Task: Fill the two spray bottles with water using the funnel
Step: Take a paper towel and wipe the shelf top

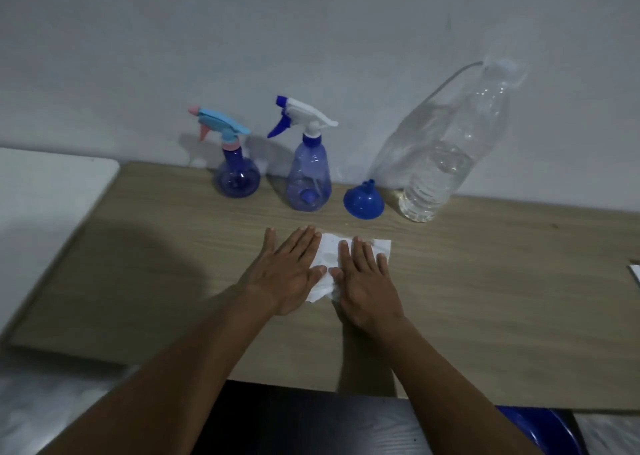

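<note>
Round blue plastic spray bottle with a pink-and-blue trigger (237, 181) and taller blue plastic spray bottle with a white trigger (309, 184) stand capped beyond the left grip (289, 271). The upturned blue plastic funnel (363, 202) sits beyond the right grip (367, 281). Both grips lie flat, fingers straight, holding nothing, pressing a white tissue (330, 255) onto the wooden desk (485, 281). The bottles look light and tippy; the neck under the trigger seems the surest hold.

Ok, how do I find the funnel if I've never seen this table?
Look along the back edge of the light wooden table, by the grey wall. Between the tall clear plastic water bottle and the blue spray bottle with the white trigger sits the small blue plastic funnel. It alone is low and dome-shaped, wide end down, spout up.
</note>
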`<action>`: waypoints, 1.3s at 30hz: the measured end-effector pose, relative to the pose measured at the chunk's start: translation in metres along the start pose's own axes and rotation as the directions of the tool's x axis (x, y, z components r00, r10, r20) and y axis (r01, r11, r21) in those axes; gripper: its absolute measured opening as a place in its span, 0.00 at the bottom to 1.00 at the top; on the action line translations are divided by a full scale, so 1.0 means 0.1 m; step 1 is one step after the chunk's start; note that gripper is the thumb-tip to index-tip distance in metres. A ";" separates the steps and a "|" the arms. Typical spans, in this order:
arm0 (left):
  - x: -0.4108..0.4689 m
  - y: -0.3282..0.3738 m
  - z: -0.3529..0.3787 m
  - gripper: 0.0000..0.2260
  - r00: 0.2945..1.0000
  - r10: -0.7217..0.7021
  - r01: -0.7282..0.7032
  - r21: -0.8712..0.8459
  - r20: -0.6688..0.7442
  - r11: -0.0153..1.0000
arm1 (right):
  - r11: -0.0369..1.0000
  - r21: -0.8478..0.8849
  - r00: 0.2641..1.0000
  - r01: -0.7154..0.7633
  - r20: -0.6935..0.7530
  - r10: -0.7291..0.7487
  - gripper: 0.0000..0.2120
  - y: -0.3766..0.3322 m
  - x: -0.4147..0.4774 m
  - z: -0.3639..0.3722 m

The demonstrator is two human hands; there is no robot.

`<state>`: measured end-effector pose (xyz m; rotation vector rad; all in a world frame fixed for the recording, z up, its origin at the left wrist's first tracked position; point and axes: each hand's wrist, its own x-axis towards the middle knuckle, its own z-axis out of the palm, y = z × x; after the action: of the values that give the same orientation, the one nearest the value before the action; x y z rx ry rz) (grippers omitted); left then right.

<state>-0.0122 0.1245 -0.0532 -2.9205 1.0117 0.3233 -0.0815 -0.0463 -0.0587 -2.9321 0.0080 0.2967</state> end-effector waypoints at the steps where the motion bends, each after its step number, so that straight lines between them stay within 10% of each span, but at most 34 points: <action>1: -0.06 -0.17 0.02 0.30 1.000 -0.014 0.014 0.001 -0.004 1.000 | 1.000 -0.012 1.000 0.018 -0.002 -0.018 0.32 -0.16 0.09 0.02; 17: -1.18 -1.53 0.37 0.35 0.962 -0.266 0.263 -0.060 -0.060 0.963 | 0.966 0.035 0.966 0.258 -0.030 -0.257 0.32 -1.77 0.33 0.32; 39: -0.11 0.38 0.30 0.32 0.968 -0.230 0.228 -0.035 -0.101 0.973 | 0.961 0.011 0.961 0.277 0.015 -0.277 0.31 0.46 -0.01 -0.04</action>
<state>-0.0491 0.1042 -0.0786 -3.0616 0.6720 0.1753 -0.0829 -0.0921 -0.0634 -2.8718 -0.3995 0.2742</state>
